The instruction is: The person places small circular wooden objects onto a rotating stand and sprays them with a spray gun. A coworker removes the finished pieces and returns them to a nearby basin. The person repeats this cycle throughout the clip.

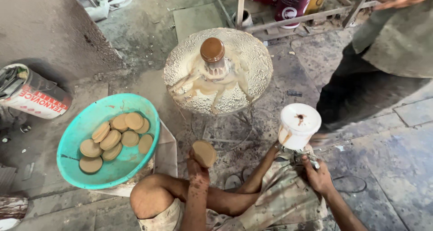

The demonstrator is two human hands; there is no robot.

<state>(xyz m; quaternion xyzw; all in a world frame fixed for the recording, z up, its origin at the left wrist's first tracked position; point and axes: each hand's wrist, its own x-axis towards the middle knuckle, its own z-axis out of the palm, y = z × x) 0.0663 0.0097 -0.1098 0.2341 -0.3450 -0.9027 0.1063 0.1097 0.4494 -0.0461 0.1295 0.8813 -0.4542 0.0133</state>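
My left hand (196, 167) holds a round tan disc (204, 153) upright in front of me, above my bent knee. Gripped in my right hand (318, 174) is a spray gun (295, 154) wrapped in stained cloth, with a white plastic cup (298, 125) on top of it. Ahead stands a round turntable stand (252, 55) crusted with dried paint, and a brown-capped piece (213, 55) sits at its centre. To my left a teal plastic basin (76, 145) holds several tan discs (112, 138).
Another person in a grey-green shirt and dark trousers (383, 50) stands at the right, with a hand at the top edge. Paint cans (293, 3) sit behind a wooden frame at the back. A tipped bucket (34, 93) lies at the left by a wall.
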